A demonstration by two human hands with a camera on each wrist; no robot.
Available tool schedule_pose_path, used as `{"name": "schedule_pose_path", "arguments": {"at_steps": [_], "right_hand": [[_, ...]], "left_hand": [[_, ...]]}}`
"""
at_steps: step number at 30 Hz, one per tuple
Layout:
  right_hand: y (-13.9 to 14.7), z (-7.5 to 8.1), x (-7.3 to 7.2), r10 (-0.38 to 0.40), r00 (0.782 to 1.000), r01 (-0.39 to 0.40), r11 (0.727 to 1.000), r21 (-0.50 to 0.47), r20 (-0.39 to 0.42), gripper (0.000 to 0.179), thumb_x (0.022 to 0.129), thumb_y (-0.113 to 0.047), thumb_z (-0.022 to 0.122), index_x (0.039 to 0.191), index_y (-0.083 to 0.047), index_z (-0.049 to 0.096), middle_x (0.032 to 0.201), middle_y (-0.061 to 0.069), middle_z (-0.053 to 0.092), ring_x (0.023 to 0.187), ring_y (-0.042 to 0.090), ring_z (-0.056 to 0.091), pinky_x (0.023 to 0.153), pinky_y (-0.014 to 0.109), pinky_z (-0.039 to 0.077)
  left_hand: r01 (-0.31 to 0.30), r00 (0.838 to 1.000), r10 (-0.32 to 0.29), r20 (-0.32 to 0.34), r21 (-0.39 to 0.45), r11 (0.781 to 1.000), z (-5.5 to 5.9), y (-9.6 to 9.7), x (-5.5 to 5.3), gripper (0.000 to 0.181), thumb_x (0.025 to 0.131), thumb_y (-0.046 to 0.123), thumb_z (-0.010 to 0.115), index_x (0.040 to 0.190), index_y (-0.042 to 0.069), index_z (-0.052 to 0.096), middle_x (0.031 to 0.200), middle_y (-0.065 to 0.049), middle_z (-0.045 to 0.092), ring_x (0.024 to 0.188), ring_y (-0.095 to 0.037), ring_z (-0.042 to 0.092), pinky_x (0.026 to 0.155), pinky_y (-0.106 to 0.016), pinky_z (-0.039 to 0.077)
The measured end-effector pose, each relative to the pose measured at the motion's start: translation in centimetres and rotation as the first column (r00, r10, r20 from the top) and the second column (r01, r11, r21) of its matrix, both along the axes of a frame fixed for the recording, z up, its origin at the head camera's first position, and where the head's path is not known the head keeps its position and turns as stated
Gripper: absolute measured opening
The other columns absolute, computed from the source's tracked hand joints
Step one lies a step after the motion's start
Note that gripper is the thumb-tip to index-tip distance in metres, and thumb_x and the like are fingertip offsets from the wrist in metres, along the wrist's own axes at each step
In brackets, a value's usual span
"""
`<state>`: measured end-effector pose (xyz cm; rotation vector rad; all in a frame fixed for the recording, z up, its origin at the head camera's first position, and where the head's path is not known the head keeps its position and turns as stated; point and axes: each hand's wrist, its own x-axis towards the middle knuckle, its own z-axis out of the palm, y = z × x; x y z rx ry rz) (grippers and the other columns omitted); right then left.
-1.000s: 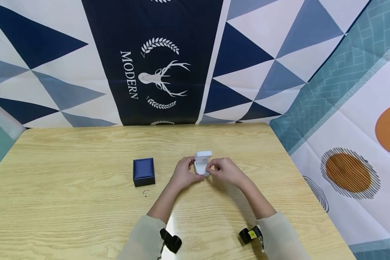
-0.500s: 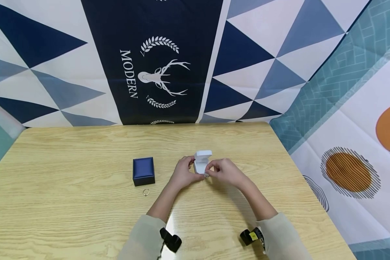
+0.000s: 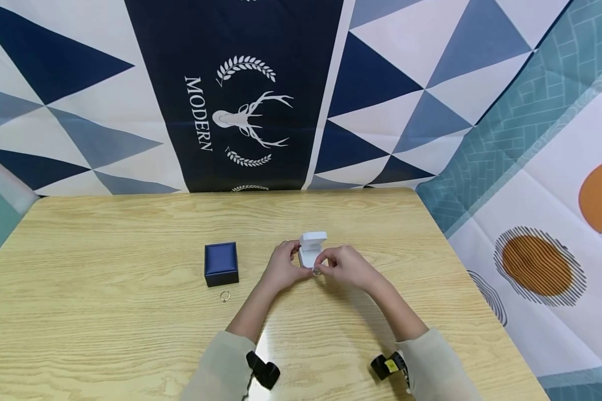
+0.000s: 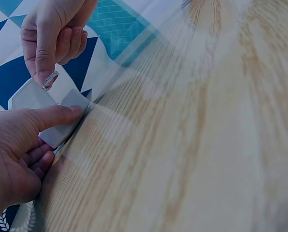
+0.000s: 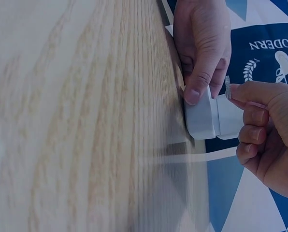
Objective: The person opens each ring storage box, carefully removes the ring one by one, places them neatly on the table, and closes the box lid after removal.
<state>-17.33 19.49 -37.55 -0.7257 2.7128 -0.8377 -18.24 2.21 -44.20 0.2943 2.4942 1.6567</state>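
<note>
A small white ring box point(image 3: 309, 258) stands on the table with its lid raised. My left hand point(image 3: 283, 267) grips the box from its left side, the thumb across its front and the fingers behind. In the left wrist view the left thumb presses on the white box point(image 4: 62, 126). Thumb and index finger of my right hand point(image 3: 348, 265) pinch a silver ring point(image 4: 50, 80) set with small stones, just over the front of the box. From the right wrist, the ring point(image 5: 228, 88) shows edge-on at the fingertips, beside the box point(image 5: 200, 119).
A closed dark blue box point(image 3: 222, 263) sits on the wooden table point(image 3: 105, 312) left of the hands. In front of it lies a second ring point(image 3: 225, 296), gold-coloured. A patterned cloth point(image 3: 251, 111) hangs behind the table's far edge.
My right hand has drawn the ring slightly toward me and left, away from the box's inside, so the ring now shows below the fingertips. The left hand keeps its hold on the box.
</note>
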Motion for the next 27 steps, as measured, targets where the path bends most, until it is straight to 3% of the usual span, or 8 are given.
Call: {"name": "schedule_pose_path", "arguments": {"at_steps": [27], "right_hand": [[-0.59, -0.45, 0.56, 0.038, 0.998, -0.039, 0.999, 0.034, 0.042, 0.012, 0.088, -0.016, 0.064, 0.088, -0.007, 0.071, 0.053, -0.009, 0.043, 0.046, 0.001, 0.034, 0.043, 0.015, 0.026]], "left_hand": [[0.000, 1.000, -0.001, -0.018, -0.006, 1.000, 0.37, -0.13, 0.09, 0.067, 0.070, 0.012, 0.081, 0.127, -0.006, 0.051, 0.118, -0.017, 0.056, 0.113, -0.029, 0.052, 0.100, -0.038, 0.046]]}}
